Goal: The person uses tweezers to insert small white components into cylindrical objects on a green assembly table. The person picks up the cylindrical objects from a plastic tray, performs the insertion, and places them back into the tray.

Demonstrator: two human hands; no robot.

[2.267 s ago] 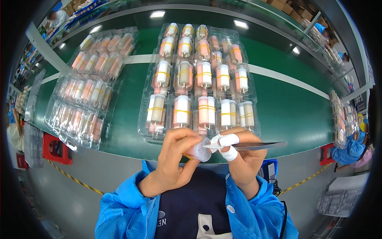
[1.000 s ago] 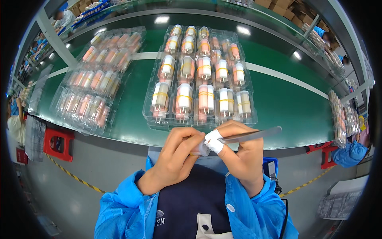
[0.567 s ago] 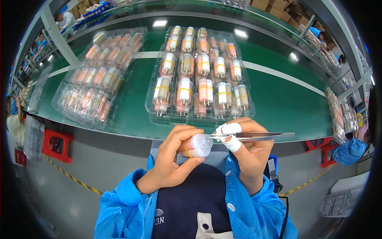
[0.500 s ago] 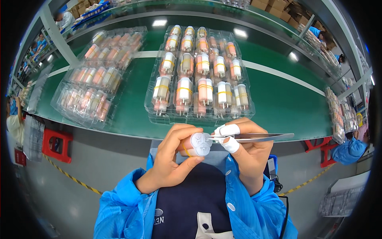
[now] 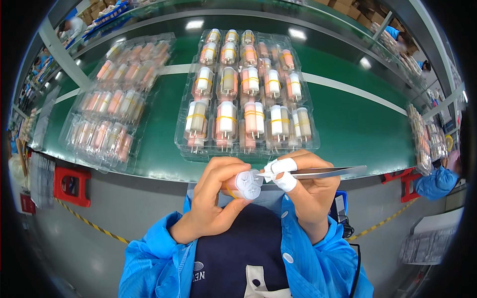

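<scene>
My left hand is closed round a bundle of short cylinders, pinkish at the side, with a yellow rubber band about them. The bundle's pale round ends face right and toward me. White finger covers wrap the thumb and forefinger of my right hand, which grips a pair of metal tweezers. The tweezers lie almost level, their narrow tips at the upper right of the bundle's end face. Whether the tips touch it or hold anything small, I cannot make out.
Clear plastic trays of banded white, pink and grey cylinders stand ahead on the green table. More filled trays sit at the left. Red stools stand on the floor beyond the table edge; other people work at both sides.
The bundle in my left hand has moved slightly left, and its end face has turned a little. The tweezer tips remain beside its end. My view of the trays has shifted slightly.
</scene>
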